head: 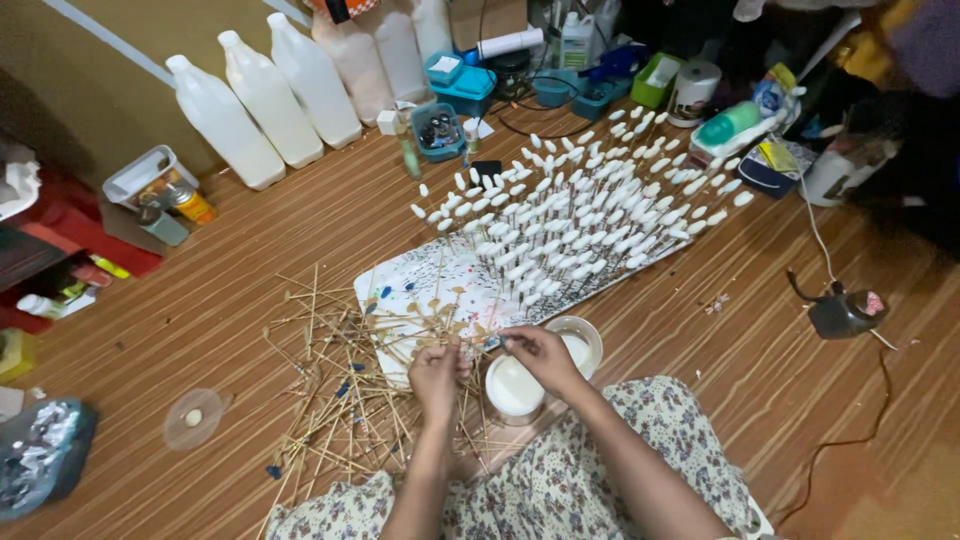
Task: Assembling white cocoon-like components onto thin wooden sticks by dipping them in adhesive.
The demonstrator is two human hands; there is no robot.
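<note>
My left hand (437, 374) is closed around a bundle of thin bamboo sticks above the loose stick pile (340, 390). My right hand (541, 355) pinches one stick by its end, just over a small white cup (514, 388) of white liquid. A second white bowl (580, 341) sits behind that hand. In front of me lies a paint-spattered foam board (430, 290). Its far half is packed with upright sticks carrying white tips (580, 215).
Several white plastic jugs (265, 100) line the wall at the back left. Blue and green tubs (462, 85) and bottles crowd the back. A black glue gun (843, 310) with its cord lies at the right. A clear lid (193, 418) and a foil bag (40, 450) lie at the left.
</note>
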